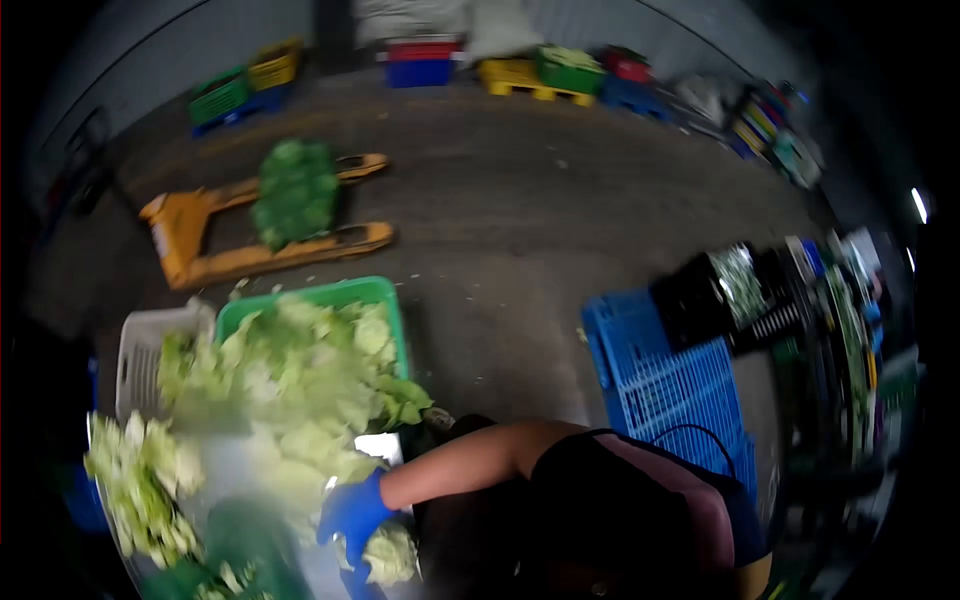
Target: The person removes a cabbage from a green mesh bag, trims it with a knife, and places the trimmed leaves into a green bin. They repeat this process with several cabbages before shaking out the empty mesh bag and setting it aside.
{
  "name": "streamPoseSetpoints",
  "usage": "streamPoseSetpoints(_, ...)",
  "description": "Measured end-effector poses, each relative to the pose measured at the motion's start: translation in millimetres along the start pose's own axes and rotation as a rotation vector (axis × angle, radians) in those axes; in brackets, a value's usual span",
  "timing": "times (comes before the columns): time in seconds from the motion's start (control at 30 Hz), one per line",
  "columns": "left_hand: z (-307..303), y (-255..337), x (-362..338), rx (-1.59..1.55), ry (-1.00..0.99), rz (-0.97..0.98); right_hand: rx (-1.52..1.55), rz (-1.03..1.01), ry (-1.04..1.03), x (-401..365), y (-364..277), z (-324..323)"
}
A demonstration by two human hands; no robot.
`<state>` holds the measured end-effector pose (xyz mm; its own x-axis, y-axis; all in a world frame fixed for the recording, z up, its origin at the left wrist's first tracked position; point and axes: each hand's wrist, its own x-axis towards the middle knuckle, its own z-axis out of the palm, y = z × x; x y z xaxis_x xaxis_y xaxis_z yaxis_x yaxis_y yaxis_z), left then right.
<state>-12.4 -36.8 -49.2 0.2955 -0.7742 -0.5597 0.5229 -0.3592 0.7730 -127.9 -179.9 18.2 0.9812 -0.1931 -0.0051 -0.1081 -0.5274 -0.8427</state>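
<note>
My right hand [355,512], in a blue glove, reaches in from the right. Its fingers curl around the side of a pale green cabbage [392,556] at the bottom of the view. Below them, more blue glove [364,582] touches the cabbage's lower left side; it seems to be my left hand, but its fingers are mostly cut off. Loose cabbage leaves [315,445] lie heaped just beyond my right hand, blurred in places. A dark green mesh bag [250,545] lies left of the hands on the pale work surface [222,462].
A green crate [398,335] overflows with leaves beside a whitish crate [135,365]. Leafy trimmings [145,490] lie at the left edge. Blue crates [675,395] stand at right. Beyond, an orange pallet jack [180,235] carries a green net sack [296,192].
</note>
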Motion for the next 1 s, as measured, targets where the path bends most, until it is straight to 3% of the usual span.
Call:
streamPoseSetpoints(0.07,25,10,28,0.131,-0.077,-0.006,-0.041,0.048,-0.028,15,12,21)
streamPoseSetpoints(0.13,49,15,48,0.22,-0.162,-0.014,-0.028,-0.033,0.148,15,23,34)
streamPoseSetpoints(0.2,70,17,63,0.284,-0.237,-0.028,-0.022,0.023,0.223,8,24,36)
streamPoseSetpoints(0.23,82,18,70,0.324,-0.286,-0.037,-0.142,-0.039,0.278,-3,31,33)
streamPoseSetpoints(0.27,88,18,74,0.34,-0.306,-0.041,-0.261,-0.125,0.294,-7,35,34)
streamPoseSetpoints(0.3,93,18,77,0.359,-0.326,-0.046,-0.227,-0.038,0.216,-20,22,21)
streamPoseSetpoints(0.33,97,18,80,0.375,-0.343,-0.053,-0.071,0.087,0.284,-14,31,26)
streamPoseSetpoints(0.4,105,18,84,0.401,-0.371,-0.06,-0.064,0.109,0.341,-31,20,18)
streamPoseSetpoints(0.5,110,18,87,0.428,-0.396,-0.073,-0.089,0.108,0.421,-33,20,20)
streamPoseSetpoints(0.6,111,18,89,0.448,-0.406,-0.083,-0.19,-0.021,0.589,-29,30,35)
streamPoseSetpoints(0.8,109,18,85,0.482,-0.417,-0.087,-0.12,0.009,0.823,-10,44,43)
streamPoseSetpoints(0.83,109,18,84,0.485,-0.416,-0.084,-0.209,0.038,0.724,-12,49,40)
streamPoseSetpoints(0.93,107,19,80,0.492,-0.42,-0.076,-0.237,0.107,0.741,-12,43,22)
streamPoseSetpoints(1.0,106,19,77,0.495,-0.419,-0.072,-0.049,0.26,0.66,-15,34,4)
